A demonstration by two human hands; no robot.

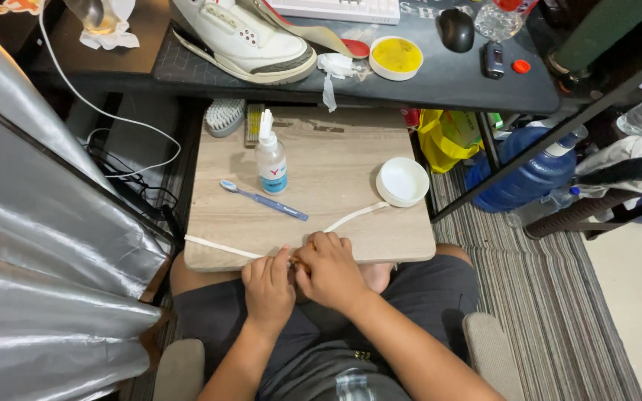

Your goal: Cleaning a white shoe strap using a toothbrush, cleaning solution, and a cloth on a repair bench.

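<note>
My left hand [267, 286] and my right hand [330, 269] meet at the near edge of a small wooden board [336, 160] on my lap. Both pinch a white shoelace [357, 214] that runs out left and right across the board; a small brownish thing between my fingers is mostly hidden. A blue toothbrush [265, 200] lies just beyond my hands. A small white bottle with a blue label [270, 160] stands upright behind it. A white round lid [403, 182] sits at the board's right side. A white high-top sneaker [250, 37] rests on the dark desk above.
A bristle brush [224, 116] lies at the board's far left corner. On the desk [447, 74] are a yellow-filled tub [396, 57], a black mouse [456, 30] and a keyboard [336, 9]. A blue water jug [525, 174] and a yellow bag [447, 137] stand right; silver sheeting [31, 223] hangs left.
</note>
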